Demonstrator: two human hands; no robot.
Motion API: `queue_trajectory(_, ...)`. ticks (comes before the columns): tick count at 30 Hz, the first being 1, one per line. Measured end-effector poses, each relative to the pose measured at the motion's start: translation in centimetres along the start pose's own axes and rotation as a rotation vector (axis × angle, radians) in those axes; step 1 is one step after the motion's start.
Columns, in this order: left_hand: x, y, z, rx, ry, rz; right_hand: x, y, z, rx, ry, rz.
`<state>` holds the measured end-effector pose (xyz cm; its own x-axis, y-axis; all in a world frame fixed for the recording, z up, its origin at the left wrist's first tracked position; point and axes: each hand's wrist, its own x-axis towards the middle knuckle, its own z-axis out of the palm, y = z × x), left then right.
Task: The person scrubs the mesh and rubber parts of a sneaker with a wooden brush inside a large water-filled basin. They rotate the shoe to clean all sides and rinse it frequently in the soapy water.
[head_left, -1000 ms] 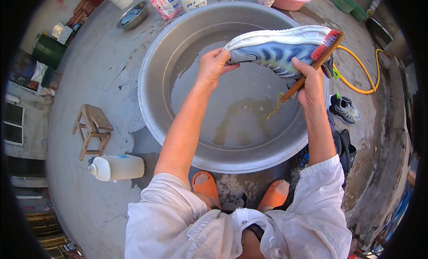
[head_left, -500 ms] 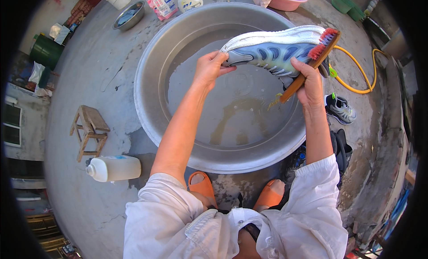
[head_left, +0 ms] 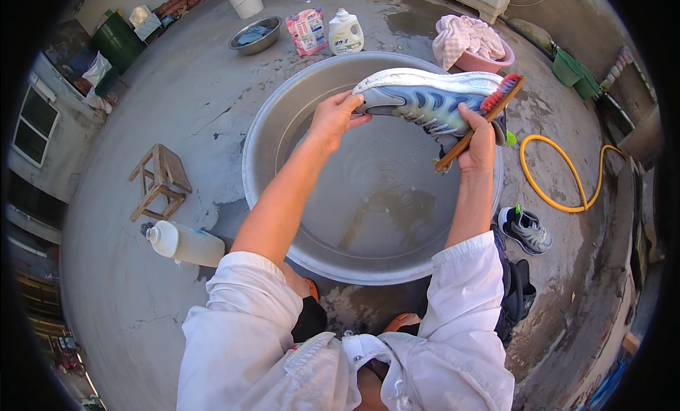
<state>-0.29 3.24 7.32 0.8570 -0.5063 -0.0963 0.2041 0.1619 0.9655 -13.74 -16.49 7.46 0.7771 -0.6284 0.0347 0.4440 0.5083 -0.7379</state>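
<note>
Sneaker orientation governs the geometry here: the blue-and-grey mesh running shoe with a white sole [head_left: 432,99] is held above the far half of the large round galvanised metal basin [head_left: 269,121], its long axis running left to right, sole edge turned up and away from the person. The left hand [head_left: 334,117] is clamped on the shoe's left end (which end, heel or toe, cannot be told), thumb and fingers closed around it. The right hand [head_left: 480,138] is closed around the wooden scrub brush with red bristles [head_left: 489,113], which lies diagonally across the shoe's right end, bristle head at the upper right against the sole, handle tip pointing down toward the shallow murky water [head_left: 386,198] in the basin. Both hands are equally close to the shoe; the left one carries it, the right touches it only through the brush.

Beyond the basin's far rim stand a white detergent bottle [head_left: 346,32] and a pink basin with a cloth [head_left: 471,46]. Right of the basin lie a yellow hose [head_left: 559,177] and a second grey sneaker [head_left: 525,229] on the concrete floor.
</note>
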Motion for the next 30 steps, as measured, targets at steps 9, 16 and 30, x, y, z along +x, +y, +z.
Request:
queue_trajectory(9,-4.7,-3.2,-0.3,0.039,0.278,-0.043,-1.4,2.8,-2.7,-0.011,-0.094,0.091)
queue_trajectory(16,-4.9,-4.2,0.1,0.0,0.277,-0.039,-2.1,1.8,-2.5,-0.086,-0.124,0.067)
queue_trajectory(30,-4.9,-3.3,1.3,-0.194,0.329,-0.033,-2.8,3.6,-2.5,0.025,-0.11,0.021)
